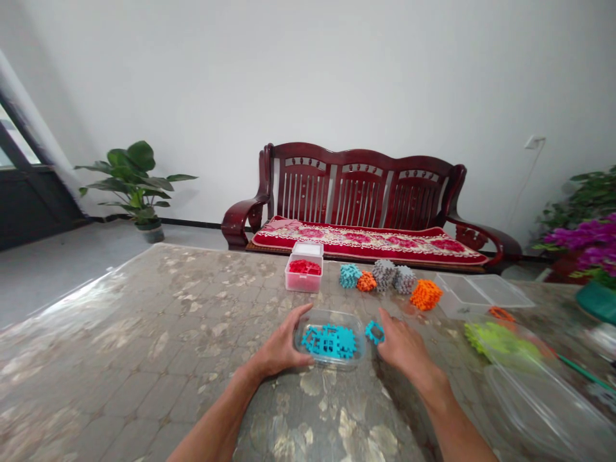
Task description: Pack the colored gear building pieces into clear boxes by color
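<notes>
A clear plastic container stands on the patterned tablecloth in front of me, with several blue interlocking pieces lying inside. My left hand grips its left end, thumb at the near side and fingers at the far side. Just off the container's right end, my right hand pinches a single blue interlocking piece with an open middle. The fingertips under that piece are partly hidden.
Behind the container stands a box of red pieces, its lid raised. Blue, orange and grey clusters line up to its right. An open clear box, green pieces and a clear lid lie at the right.
</notes>
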Available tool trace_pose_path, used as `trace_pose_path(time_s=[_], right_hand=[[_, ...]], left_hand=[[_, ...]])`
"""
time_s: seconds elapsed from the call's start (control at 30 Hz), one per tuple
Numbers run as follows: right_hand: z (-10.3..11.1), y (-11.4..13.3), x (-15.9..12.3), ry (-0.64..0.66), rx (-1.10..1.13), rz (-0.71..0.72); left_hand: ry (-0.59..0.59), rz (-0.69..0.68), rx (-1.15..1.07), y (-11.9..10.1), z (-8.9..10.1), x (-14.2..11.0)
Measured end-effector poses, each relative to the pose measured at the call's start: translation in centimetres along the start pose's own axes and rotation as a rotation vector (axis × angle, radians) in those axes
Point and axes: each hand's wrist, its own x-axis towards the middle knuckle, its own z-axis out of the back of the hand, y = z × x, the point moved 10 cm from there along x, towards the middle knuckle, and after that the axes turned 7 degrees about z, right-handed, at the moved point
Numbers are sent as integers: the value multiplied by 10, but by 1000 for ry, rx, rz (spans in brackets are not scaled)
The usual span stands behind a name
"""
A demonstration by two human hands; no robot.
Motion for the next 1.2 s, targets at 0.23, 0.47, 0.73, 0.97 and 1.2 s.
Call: trace_pose_path(time_s=[0.23,0.47,0.73,0.97,1.2], right_hand=[[56,26,-10,-189,263,107],[36,113,-13,-9,193,343],[36,113,0,-126,317,372],[29,15,51,-259,543,64],[33,4,115,-235,398,99]], left_hand=[[22,-14,-44,1,-8,1],[54,-39,-71,-2,-21,0],[50,-58,-54,-7,-22,-2],[25,10,-102,1,-7,-2],[27,48,-63,6,0,0]])
